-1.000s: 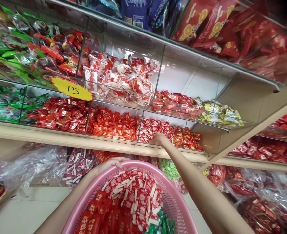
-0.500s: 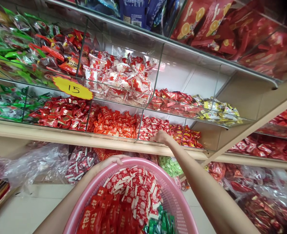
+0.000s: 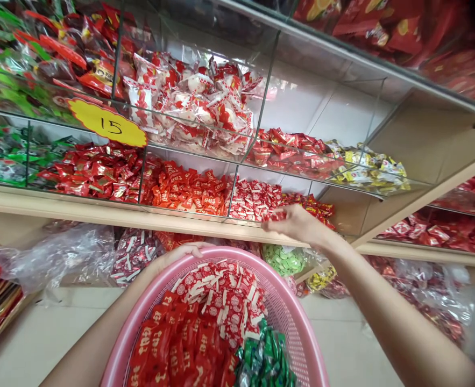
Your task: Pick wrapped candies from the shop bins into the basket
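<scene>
My left hand (image 3: pixel 183 256) is closed on the far left rim of a pink plastic basket (image 3: pixel 118 344). In the basket lie red candy packets with gold lettering (image 3: pixel 176 349), red-and-white wrapped candies (image 3: pixel 231 309) and green wrapped candies (image 3: pixel 266 357). At the front edge of the lower shelf, my right hand (image 3: pixel 297 223) is closed with red-wrapped candies (image 3: pixel 276 216) showing between its fingers; how many I cannot tell. Just behind it is a shelf compartment of small red-and-white candies (image 3: pixel 253 198).
Clear dividers split the shelves into compartments. Orange-red packets (image 3: pixel 191 188) are left of my right hand, red-and-yellow candies (image 3: pixel 316 207) right of it. A yellow price tag (image 3: pixel 107 122) reads 15. Beneath the shelf are plastic bags (image 3: pixel 68 258) and green candies (image 3: pixel 283 259).
My right hand has drawn back from the candy compartment, toward me and to the right, with red-wrapped candies now showing in its fingers. My left hand still grips the basket. The view has shifted slightly.
</scene>
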### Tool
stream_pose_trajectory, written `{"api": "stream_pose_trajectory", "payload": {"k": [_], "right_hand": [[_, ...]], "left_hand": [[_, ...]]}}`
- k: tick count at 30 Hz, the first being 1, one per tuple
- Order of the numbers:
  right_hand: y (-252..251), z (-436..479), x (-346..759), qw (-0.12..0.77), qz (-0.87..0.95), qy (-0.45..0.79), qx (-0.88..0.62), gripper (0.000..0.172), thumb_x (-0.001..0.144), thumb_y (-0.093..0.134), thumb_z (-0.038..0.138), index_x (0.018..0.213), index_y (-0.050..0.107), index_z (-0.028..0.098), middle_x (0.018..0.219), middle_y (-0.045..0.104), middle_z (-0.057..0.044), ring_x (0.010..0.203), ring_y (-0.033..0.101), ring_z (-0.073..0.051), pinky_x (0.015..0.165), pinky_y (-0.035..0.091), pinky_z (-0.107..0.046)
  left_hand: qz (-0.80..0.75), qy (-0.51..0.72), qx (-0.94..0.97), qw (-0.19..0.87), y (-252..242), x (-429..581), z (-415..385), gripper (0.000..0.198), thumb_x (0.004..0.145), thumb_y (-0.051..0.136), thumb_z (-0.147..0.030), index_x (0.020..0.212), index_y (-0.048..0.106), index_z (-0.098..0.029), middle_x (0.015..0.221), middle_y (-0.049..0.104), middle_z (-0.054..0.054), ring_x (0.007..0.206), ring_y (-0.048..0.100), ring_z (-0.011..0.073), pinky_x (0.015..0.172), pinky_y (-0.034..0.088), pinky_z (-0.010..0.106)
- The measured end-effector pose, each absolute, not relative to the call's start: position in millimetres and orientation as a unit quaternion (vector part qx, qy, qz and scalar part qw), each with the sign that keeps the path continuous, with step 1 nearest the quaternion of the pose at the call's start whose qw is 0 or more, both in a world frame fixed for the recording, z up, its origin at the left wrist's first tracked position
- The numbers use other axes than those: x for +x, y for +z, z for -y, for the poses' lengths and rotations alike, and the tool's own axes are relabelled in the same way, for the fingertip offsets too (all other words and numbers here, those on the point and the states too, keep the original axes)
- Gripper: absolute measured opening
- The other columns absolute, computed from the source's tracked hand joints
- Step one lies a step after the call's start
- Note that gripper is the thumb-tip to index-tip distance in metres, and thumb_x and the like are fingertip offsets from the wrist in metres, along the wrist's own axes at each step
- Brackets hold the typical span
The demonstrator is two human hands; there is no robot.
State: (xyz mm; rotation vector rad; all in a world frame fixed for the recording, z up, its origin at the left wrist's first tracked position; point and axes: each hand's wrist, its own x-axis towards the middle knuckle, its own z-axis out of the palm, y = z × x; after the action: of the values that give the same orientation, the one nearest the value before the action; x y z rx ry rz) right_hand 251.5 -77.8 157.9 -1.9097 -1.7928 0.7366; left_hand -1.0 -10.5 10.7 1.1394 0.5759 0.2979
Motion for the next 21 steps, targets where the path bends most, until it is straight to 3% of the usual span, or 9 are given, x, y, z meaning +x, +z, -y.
{"api": "stream_pose_trajectory", "payload": {"k": [6, 13, 17, 21], "right_hand": [[117.7, 145.9, 225.1, 0.076, 0.694, 0.218, -0.682, 0.021, 0.062, 0.053, 0.035, 0.062, 0.051, 0.014, 0.055, 0.045, 0.003, 0.052, 0.038, -0.008, 0.045, 0.026, -0.021], [67.8, 186.7, 195.0, -0.082, 0.758, 0.175, -0.623, 0.01, 0.061, 0.054, 0.021, 0.069, 0.054, 0.015, 0.074, 0.055, -0.003, 0.068, 0.049, -0.014, 0.057, 0.034, -0.024], [53.7, 196.6, 172.8, -0.114, 0.789, 0.102, -0.596, 0.022, 0.063, 0.057, 0.023, 0.082, 0.056, 0.013, 0.083, 0.057, -0.008, 0.08, 0.05, -0.021, 0.065, 0.038, -0.031], [34.9, 197.0, 157.3, -0.135, 0.807, 0.054, -0.572, 0.02, 0.065, 0.058, 0.021, 0.083, 0.057, 0.012, 0.08, 0.057, -0.01, 0.079, 0.051, -0.024, 0.064, 0.041, -0.034]], "left_hand": [[-0.289, 0.135, 0.52, 0.792, 12.2, -0.2, 8.9, 0.056, 0.062, 0.051, -0.021, 0.117, 0.045, -0.014, 0.098, 0.061, 0.005, 0.082, 0.055, 0.0194, 0.07, 0.041, 0.027], [-0.296, 0.148, 0.521, 0.787, 15.4, -0.4, 11.7, 0.054, 0.063, 0.05, -0.018, 0.117, 0.044, -0.012, 0.099, 0.06, 0.006, 0.082, 0.054, 0.0187, 0.069, 0.041, 0.026], [-0.301, 0.156, 0.528, 0.779, 15.5, -0.1, 12.5, 0.051, 0.064, 0.049, -0.017, 0.115, 0.045, -0.01, 0.096, 0.062, 0.006, 0.076, 0.055, 0.0175, 0.066, 0.041, 0.026], [-0.315, 0.191, 0.537, 0.759, 12.6, 0.3, 13.0, 0.048, 0.063, 0.049, -0.014, 0.111, 0.049, -0.009, 0.092, 0.063, 0.006, 0.074, 0.055, 0.0172, 0.065, 0.041, 0.026]]}}
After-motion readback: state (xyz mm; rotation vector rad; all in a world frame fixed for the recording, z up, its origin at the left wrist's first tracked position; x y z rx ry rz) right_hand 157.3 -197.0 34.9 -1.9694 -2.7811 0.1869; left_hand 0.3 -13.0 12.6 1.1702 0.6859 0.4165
